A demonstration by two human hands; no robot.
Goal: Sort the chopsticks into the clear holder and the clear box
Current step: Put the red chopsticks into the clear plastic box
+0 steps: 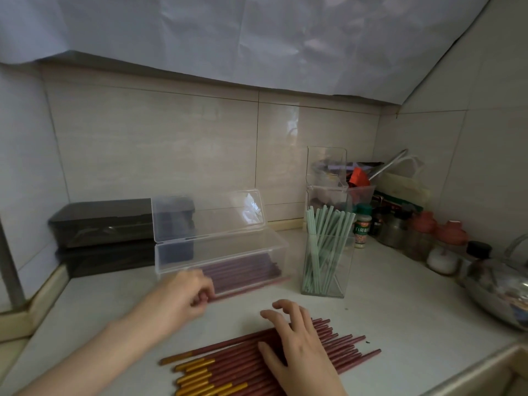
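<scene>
Chopsticks (228,364), red, gold-ended: pile bottom centre under my right hand (294,338), fingers loosely spread; my left hand (185,295) pinches one beside clear box (223,252), centre. Likely light, stiff, slippery; pinch near end

We face a corner of pale, glossy ceramic wall tiles (160,144) with thin dark joints, and soft light glints off them. A crinkled white sheet (257,38) hangs across the upper wall, its lower edge sloping. Below runs a white stone bench (400,310), trimmed at the wall's foot with a beige raised strip (48,284). A grey metal pipe (10,267) stands at far left. Two smoky dark plastic boxes (100,221) sit stacked against the back wall, and a shiny steel kettle (497,290) stands at the right edge.
</scene>
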